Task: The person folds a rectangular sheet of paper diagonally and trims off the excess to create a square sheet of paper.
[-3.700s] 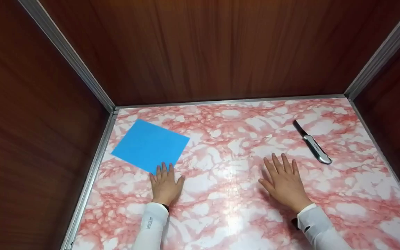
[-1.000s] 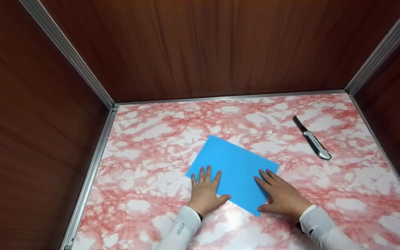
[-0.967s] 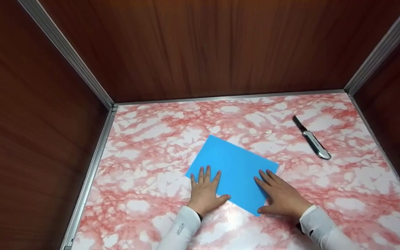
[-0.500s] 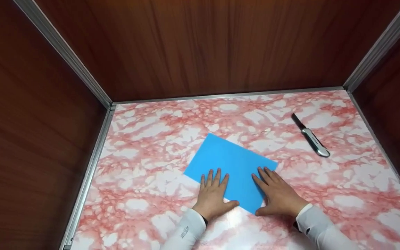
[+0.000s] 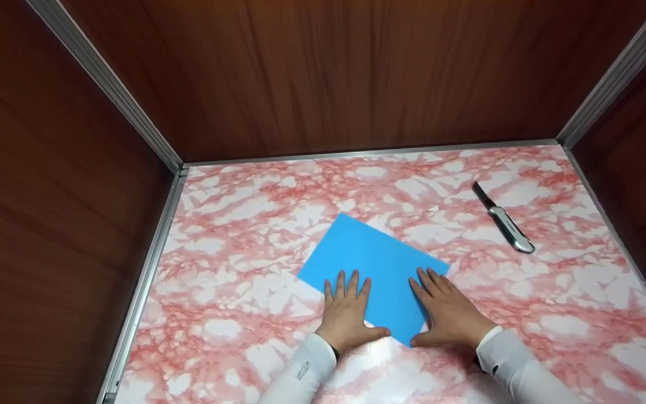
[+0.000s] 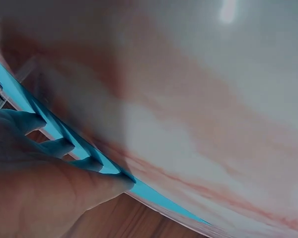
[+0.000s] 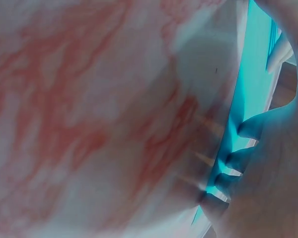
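A flat blue sheet of paper (image 5: 373,264) lies turned at an angle on the marbled table, in front of the person. On its near left edge rests the left hand (image 5: 348,317), fingers straight and spread, thumb at the near edge. The right hand (image 5: 451,314) rests on the sheet's right edge with straight fingers, its thumb at the near corner. Both wrist views show fingertips pressing on the blue paper (image 6: 94,153) along its edge. Neither hand curls round anything. Parts of the sheet's near edges are hidden under the hands.
A folding knife (image 5: 505,221) with a silver and dark handle lies with its dark blade out at the right rear of the red and white table (image 5: 233,247). Brown wood-look panels (image 5: 323,78) in metal frames stand at the back and both sides.
Both hands came to the paper, which moved from the left to the middle. Over the last second the left hand shifted slightly right along the near edge; the right hand stayed nearly still.
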Available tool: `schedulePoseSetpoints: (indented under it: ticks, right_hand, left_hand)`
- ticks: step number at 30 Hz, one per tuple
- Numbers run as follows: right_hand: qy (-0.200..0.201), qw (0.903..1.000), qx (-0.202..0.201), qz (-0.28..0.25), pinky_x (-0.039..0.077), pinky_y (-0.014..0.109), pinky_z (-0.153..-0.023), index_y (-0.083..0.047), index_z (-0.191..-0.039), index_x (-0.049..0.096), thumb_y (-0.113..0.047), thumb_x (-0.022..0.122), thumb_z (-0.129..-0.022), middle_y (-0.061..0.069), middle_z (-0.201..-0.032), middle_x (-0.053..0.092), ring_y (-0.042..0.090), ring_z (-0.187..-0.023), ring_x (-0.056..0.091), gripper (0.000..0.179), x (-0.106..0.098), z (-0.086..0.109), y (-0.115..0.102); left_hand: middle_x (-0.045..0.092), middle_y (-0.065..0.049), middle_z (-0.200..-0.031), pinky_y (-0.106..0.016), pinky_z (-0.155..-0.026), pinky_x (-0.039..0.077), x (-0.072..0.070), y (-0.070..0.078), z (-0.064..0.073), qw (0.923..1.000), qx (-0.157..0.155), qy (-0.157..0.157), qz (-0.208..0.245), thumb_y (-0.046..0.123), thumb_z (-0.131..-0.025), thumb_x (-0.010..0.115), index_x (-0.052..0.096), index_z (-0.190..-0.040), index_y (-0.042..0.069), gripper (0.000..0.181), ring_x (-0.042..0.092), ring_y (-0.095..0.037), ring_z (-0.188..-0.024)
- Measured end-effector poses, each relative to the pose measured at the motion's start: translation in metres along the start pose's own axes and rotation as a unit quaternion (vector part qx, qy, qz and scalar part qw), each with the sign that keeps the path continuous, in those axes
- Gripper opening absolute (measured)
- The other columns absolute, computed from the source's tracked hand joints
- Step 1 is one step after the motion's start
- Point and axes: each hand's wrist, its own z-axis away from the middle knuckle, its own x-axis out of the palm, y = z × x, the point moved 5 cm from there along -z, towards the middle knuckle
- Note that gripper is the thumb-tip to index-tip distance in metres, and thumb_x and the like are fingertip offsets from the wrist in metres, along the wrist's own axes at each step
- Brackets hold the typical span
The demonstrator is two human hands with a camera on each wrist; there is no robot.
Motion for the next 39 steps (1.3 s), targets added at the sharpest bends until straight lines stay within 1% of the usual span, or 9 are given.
schedulePoseSetpoints:
  ticks: [9, 16, 20, 26, 29, 32, 34, 36, 39]
  right_hand:
    - [0.005, 0.9999, 0.0, 0.01, 0.014, 0.06, -0.121, -0.002, -0.163, 0.022, -0.076, 0.076, -0.072, 0.023, -0.168, 0.01, 0.044, -0.154, 0.007, 0.128, 0.0, 0.001, -0.001]
    - [0.01, 0.9999, 0.002, 0.006, 0.014, 0.06, -0.121, -0.002, -0.162, 0.023, -0.075, 0.076, -0.072, 0.023, -0.168, 0.012, 0.044, -0.154, 0.009, 0.127, 0.001, 0.0, -0.001]
    - [0.013, 0.9999, 0.005, 0.004, 0.013, 0.058, -0.121, -0.001, -0.162, 0.024, -0.073, 0.077, -0.072, 0.023, -0.168, 0.013, 0.044, -0.154, 0.01, 0.127, 0.001, 0.0, -0.002]
    - [0.02, 0.9997, 0.013, 0.009, 0.007, 0.05, -0.124, -0.001, -0.162, 0.024, -0.069, 0.076, -0.075, 0.021, -0.168, 0.015, 0.043, -0.154, 0.012, 0.122, 0.0, 0.001, -0.003]
    - [0.027, 0.9994, 0.013, 0.014, 0.009, 0.05, -0.124, -0.001, -0.161, 0.026, -0.069, 0.076, -0.076, 0.021, -0.168, 0.017, 0.043, -0.154, 0.014, 0.12, -0.001, 0.001, -0.003]
    - [0.035, 0.9991, 0.009, 0.021, 0.014, 0.052, -0.123, -0.001, -0.161, 0.029, -0.07, 0.075, -0.078, 0.021, -0.167, 0.021, 0.043, -0.153, 0.018, 0.117, -0.002, 0.001, -0.003]
    - [0.049, 0.9985, 0.003, 0.024, 0.018, 0.054, -0.122, -0.002, -0.16, 0.032, -0.069, 0.074, -0.079, 0.021, -0.166, 0.025, 0.043, -0.152, 0.021, 0.113, -0.002, 0.0, 0.0]
    - [0.068, 0.9973, 0.0, 0.026, 0.023, 0.055, -0.12, -0.003, -0.159, 0.035, -0.068, 0.073, -0.082, 0.02, -0.164, 0.03, 0.042, -0.151, 0.025, 0.108, -0.003, -0.001, 0.002]
    - [0.103, 0.9944, -0.002, 0.024, 0.031, 0.057, -0.116, -0.003, -0.157, 0.041, -0.061, 0.075, -0.085, 0.019, -0.16, 0.038, 0.041, -0.147, 0.034, 0.099, -0.006, -0.003, 0.005]
  left_hand:
    - [0.015, -0.014, -0.17, -0.071, -0.116, 0.009, 0.002, 0.0, -0.001, 0.9999, 0.0, -0.001, -0.015, 0.09, -0.078, 0.055, 0.022, -0.165, 0.017, 0.119, 0.007, -0.044, -0.154]
    - [0.015, -0.014, -0.17, -0.071, -0.117, 0.01, 0.002, -0.001, -0.001, 0.9998, 0.004, 0.001, -0.019, 0.089, -0.078, 0.054, 0.023, -0.165, 0.017, 0.117, 0.008, -0.044, -0.154]
    - [0.016, -0.013, -0.17, -0.07, -0.117, 0.01, 0.001, -0.002, -0.001, 0.9998, 0.004, 0.0, -0.022, 0.089, -0.079, 0.054, 0.023, -0.165, 0.018, 0.117, 0.009, -0.043, -0.154]
    - [0.016, -0.012, -0.17, -0.07, -0.117, 0.009, -0.002, -0.002, 0.0, 0.9999, 0.0, -0.013, -0.011, 0.089, -0.079, 0.055, 0.023, -0.165, 0.018, 0.116, 0.008, -0.043, -0.155]
    - [0.017, -0.011, -0.17, -0.069, -0.117, 0.01, -0.003, -0.004, -0.001, 0.9998, 0.002, -0.015, -0.01, 0.09, -0.078, 0.054, 0.024, -0.165, 0.019, 0.116, 0.009, -0.042, -0.155]
    - [0.02, -0.011, -0.169, -0.069, -0.117, 0.013, -0.005, -0.006, -0.001, 0.9999, 0.008, -0.009, -0.007, 0.09, -0.078, 0.054, 0.028, -0.164, 0.019, 0.114, 0.012, -0.041, -0.154]
    - [0.024, -0.011, -0.168, -0.068, -0.117, 0.016, -0.006, -0.007, -0.001, 0.9999, 0.012, 0.003, -0.007, 0.087, -0.08, 0.057, 0.032, -0.163, 0.019, 0.111, 0.016, -0.041, -0.154]
    - [0.028, -0.011, -0.167, -0.068, -0.116, 0.019, -0.008, -0.008, -0.001, 0.9998, 0.016, 0.013, -0.007, 0.08, -0.085, 0.06, 0.036, -0.161, 0.019, 0.1, 0.02, -0.041, -0.153]
    - [0.035, -0.008, -0.164, -0.066, -0.115, 0.024, -0.011, -0.011, -0.003, 0.9993, 0.018, 0.03, -0.012, 0.055, -0.096, 0.064, 0.044, -0.158, 0.021, 0.073, 0.027, -0.038, -0.151]
